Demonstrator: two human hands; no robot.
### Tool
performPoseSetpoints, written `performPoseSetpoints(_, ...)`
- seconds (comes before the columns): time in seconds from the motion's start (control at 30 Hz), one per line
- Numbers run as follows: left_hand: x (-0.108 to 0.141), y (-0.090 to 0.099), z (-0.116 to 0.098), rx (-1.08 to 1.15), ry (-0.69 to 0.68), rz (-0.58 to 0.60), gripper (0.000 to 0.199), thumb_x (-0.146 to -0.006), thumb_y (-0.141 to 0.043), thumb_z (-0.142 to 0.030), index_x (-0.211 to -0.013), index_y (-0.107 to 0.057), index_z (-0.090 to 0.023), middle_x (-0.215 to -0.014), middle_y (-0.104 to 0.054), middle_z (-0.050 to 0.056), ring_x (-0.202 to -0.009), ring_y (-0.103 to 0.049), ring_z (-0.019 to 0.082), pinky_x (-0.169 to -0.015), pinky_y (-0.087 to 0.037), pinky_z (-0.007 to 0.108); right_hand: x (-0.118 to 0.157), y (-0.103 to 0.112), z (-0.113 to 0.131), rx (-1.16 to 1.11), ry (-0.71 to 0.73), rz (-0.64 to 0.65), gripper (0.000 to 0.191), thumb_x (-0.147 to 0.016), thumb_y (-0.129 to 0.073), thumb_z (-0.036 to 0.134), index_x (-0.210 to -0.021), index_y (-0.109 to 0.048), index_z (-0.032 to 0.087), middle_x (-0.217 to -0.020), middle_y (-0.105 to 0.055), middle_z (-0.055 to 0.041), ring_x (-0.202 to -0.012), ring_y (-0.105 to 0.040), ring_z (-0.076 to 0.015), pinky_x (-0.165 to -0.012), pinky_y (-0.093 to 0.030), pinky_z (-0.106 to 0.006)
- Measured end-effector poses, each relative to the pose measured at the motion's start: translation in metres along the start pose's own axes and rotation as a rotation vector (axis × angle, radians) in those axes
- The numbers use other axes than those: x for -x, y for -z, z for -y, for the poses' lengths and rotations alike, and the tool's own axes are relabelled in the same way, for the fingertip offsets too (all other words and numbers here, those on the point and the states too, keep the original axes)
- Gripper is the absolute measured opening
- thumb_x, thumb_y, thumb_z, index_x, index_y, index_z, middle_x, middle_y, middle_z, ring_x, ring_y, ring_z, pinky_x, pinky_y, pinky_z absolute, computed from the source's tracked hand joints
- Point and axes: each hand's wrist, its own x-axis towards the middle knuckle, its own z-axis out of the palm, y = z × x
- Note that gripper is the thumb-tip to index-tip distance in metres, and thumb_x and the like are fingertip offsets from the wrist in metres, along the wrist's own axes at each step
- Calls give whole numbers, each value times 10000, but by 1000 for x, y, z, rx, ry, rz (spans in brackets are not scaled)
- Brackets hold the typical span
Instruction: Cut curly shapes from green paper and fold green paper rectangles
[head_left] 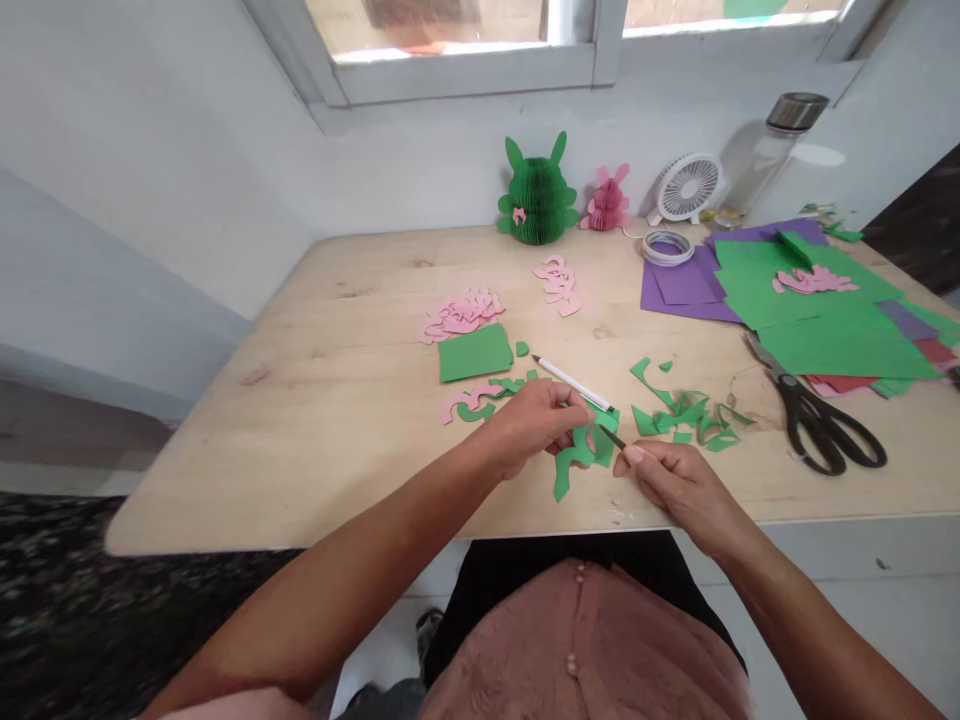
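Note:
My left hand (551,420) pinches a piece of cut green paper (562,475) with a curved, notched outline, just above the table near its front edge. My right hand (671,475) is closed around a thin, dark, pointed tool (613,437), whose tip meets the green paper; its exact kind is hard to make out. Just beyond my left hand lies a white pen (574,383). Left of that hand, pink and green curved cutouts (474,403) lie below a green paper rectangle (475,353). Green scraps (686,412) are scattered past my right hand.
Black-handled scissors (821,415) lie at right, beside stacked green sheets (817,320) and purple paper (682,285). A tape roll (667,248), small fan (688,188), bottle (776,150), and green (538,195) and pink (606,203) paper rabbits stand behind. Pink cutouts (465,315) are heaped mid-table.

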Motion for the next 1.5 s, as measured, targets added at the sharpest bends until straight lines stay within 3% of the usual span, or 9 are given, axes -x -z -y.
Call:
performPoseSetpoints(1.17, -2, 3, -3, 16, 0, 39, 110, -717, -544, -154, -609, -523, -163, -556, -642, 10, -442, -561, 85, -460, -360, 190, 1, 1, -2, 74, 24, -16, 448, -835, -500, 557, -718, -640, 147, -499, -219, 78, -464, -184, -87, -452, -103, -258)
performPoseSetpoints(1.5, -1, 0, -6, -44, -75, -22, 130, -698, -563, -133, -571, -541, -154, -523, -612, 0, -424, -453, 56, -444, -375, 179, 0, 1, -3, 41, 4, 9, 489, -839, -483, 598, -758, -648, 145, -490, -208, 85, -455, -179, -89, -444, -90, -254)
